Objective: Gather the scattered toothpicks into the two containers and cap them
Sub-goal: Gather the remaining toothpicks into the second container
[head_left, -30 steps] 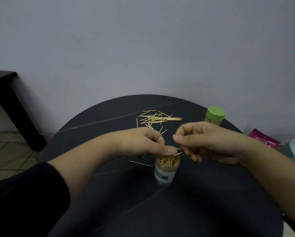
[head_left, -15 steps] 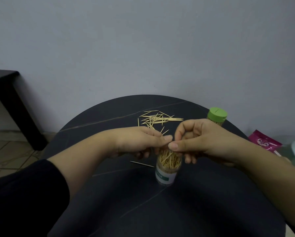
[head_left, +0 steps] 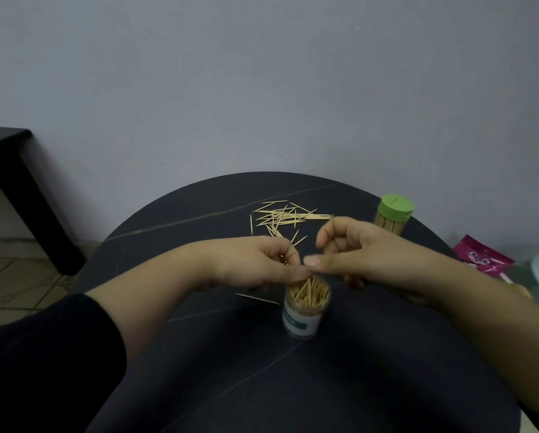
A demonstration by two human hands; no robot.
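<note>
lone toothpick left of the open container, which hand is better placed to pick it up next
Probably left: the lone toothpick lies on the table just below the left hand, while the right hand is across the open container, farther away.

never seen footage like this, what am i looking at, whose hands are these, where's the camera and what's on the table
No machine here: a person wears one wide-angle camera on the head, looking down at their own two bare hands. The dark round table carries an open container of toothpicks, a second container capped with a green lid at the back right, a pile of loose toothpicks behind the hands, and a single toothpick beside the open one. Both hands meet just above the open container. The left hand seems to pinch a small bunch of toothpicks; whether the right hand, fingers curled, holds anything is hidden.
</note>
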